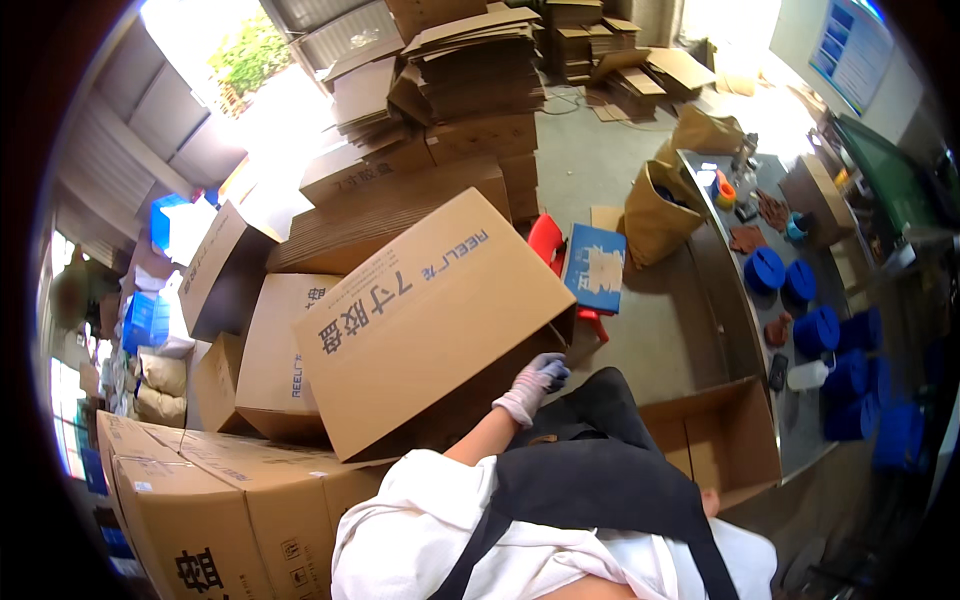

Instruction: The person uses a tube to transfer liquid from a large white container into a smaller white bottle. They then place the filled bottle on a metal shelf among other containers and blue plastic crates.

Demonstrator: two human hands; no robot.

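Observation:
A large brown cardboard box (pixel 440 310), printed on top, lies slanted in front of me to the left, its near side in shadow. My left hand (pixel 537 387), in a pale glove with grey-blue fingers, is beside that box's lower near corner. Its fingers are bent and close together; what they hold, if anything, is hidden. Of my right arm only a small patch of skin (pixel 710 502) shows beside my dark apron (pixel 600 490); the fingers are hidden. Below and left of the slanted box is another printed carton (pixel 285 350).
Stacked cartons (pixel 200 480) stand at near left, flattened cardboard (pixel 475 65) behind. A red stool (pixel 545 238) carries a blue box (pixel 596 270). An open carton (pixel 725 440) lies at right, beside a metal table (pixel 800 440) with blue spools (pixel 765 270). A brown sack (pixel 655 215) stands beyond.

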